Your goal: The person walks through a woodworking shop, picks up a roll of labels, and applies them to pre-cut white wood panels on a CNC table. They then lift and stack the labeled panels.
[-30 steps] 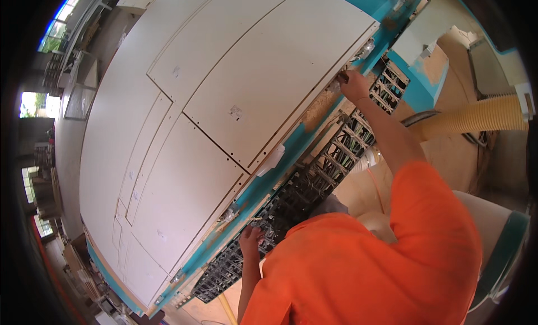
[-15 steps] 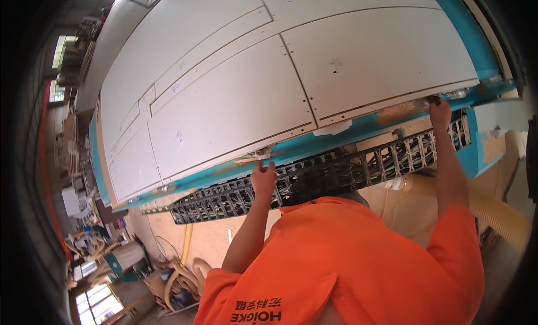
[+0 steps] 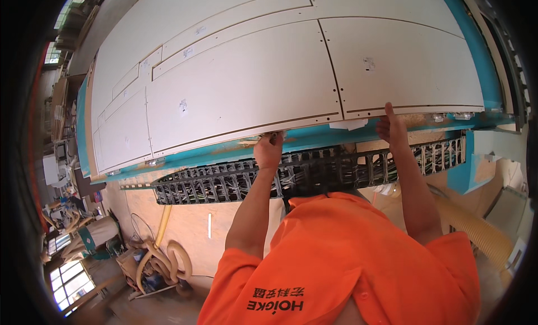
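Observation:
A large white board [image 3: 246, 84], cut by grooves into several panels, lies on a teal machine bed [image 3: 314, 139] in front of me. At its near edge my left hand [image 3: 268, 152] has its fingers curled around something small and dark under the edge; I cannot make out what. Further right, my right hand [image 3: 395, 133] is at the near edge of the right-hand panel [image 3: 409, 67]. Its thumb points up over the board's edge, apart from the fingers, which are bent below it. Nothing shows in that hand.
A black cable chain [image 3: 224, 182] full of wires runs between me and the bed. Small clear fittings [image 3: 463, 116] sit along the bed's right edge. A yellow ribbed hose [image 3: 476, 224] lies at the right; more hoses [image 3: 162, 263] are on the floor at the left.
My right hand has moved left along the board's edge, away from the fittings at the right end. My left hand stays near the same edge spot, now reaching closer under it. The view has shifted.

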`<state>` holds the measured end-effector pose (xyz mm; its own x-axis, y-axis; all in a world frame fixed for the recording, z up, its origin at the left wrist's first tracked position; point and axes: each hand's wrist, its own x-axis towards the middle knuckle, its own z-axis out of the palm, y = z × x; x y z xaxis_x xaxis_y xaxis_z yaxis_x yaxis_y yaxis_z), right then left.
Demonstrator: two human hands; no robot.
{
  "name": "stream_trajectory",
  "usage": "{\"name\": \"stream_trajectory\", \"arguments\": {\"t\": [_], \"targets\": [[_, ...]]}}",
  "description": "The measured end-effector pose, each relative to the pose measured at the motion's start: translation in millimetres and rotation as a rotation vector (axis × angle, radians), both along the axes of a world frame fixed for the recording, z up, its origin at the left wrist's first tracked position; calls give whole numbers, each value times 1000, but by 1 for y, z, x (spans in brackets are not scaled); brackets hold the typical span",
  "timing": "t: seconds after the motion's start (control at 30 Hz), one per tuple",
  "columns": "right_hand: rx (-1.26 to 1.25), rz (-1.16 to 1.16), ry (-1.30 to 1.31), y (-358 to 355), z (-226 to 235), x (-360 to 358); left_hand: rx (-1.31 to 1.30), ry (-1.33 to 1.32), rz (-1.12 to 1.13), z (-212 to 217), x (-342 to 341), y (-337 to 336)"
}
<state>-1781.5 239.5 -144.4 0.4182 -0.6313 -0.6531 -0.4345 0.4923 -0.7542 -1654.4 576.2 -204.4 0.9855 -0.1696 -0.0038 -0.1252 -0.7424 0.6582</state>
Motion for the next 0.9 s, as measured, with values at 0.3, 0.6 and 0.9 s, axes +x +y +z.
{"name": "stream_trajectory", "arguments": {"t": [0.3, 0.6, 0.9], "targets": [[-52, -4, 104, -8, -18, 12, -82, 5, 79, -3, -12, 5], [-56, -44, 67, -19, -21, -14, 165, 396, 49, -18, -82, 90], [196, -323, -271, -10, -47, -49, -837, 784, 545, 55, -9, 53]]}}
